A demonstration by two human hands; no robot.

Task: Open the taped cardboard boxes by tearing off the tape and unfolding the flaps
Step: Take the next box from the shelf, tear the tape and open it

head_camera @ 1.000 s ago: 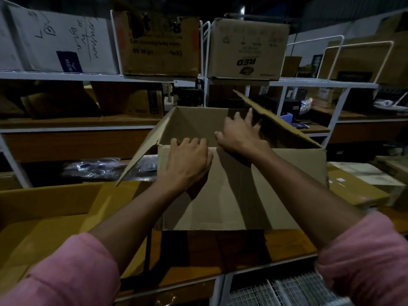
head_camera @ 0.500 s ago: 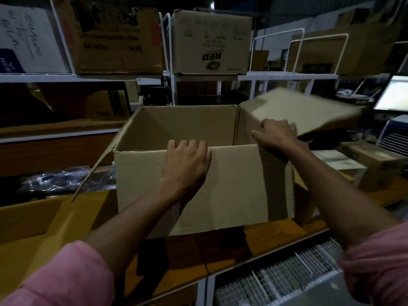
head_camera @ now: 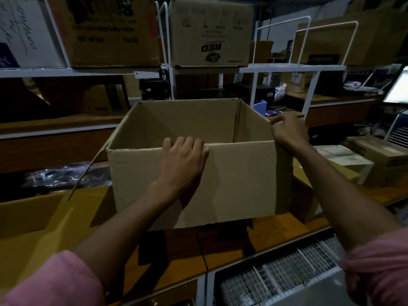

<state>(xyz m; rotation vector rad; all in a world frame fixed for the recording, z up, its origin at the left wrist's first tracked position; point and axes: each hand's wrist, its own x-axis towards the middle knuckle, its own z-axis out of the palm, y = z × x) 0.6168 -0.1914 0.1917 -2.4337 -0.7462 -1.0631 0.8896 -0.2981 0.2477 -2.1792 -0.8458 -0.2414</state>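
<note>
The left hand (head_camera: 183, 160) grips the cardboard box (head_camera: 198, 180) by its near rim, fingers curled over; the right hand (head_camera: 289, 131) holds down the right flap (head_camera: 300, 116). The box stands open on the wooden surface (head_camera: 276, 230). Creasing that flap fully outward, rim steadied, should keep it open.
</note>
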